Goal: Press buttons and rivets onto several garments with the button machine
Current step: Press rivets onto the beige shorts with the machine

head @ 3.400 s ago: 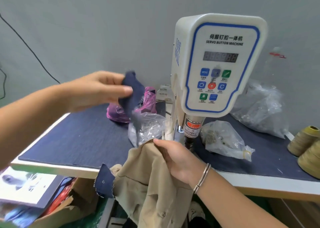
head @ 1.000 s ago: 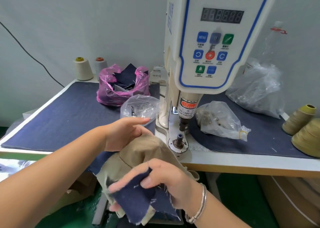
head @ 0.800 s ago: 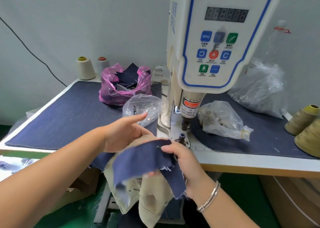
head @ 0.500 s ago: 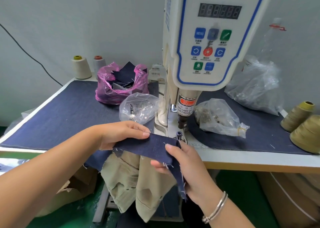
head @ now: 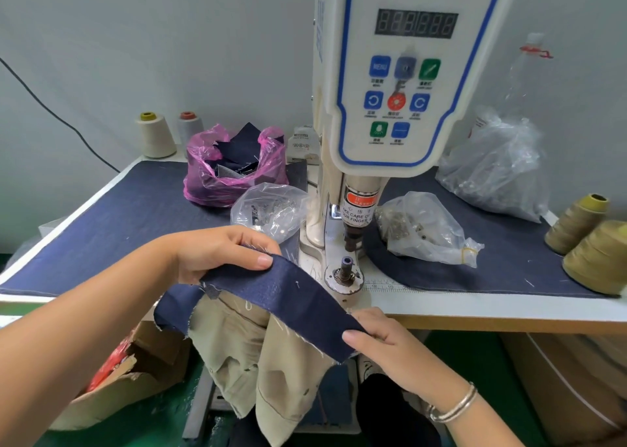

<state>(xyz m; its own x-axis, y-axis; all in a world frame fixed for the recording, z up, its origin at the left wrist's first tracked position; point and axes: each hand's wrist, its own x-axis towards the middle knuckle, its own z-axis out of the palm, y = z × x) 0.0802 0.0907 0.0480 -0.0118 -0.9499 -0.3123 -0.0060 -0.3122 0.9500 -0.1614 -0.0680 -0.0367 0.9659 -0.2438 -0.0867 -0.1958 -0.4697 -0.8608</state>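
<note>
Navy fabric strip (head: 288, 294) stretched between pinching left hand (head: 220, 253) and right hand (head: 383, 341), thumbs on top.

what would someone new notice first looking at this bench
The white servo button machine with its blue-edged button panel towers at centre, its die post bare below. In front of it, the left hand and right hand pinch the two ends of a navy denim strip stretched over a hanging khaki garment. A pink bag of denim scraps sits behind on the left.
</note>
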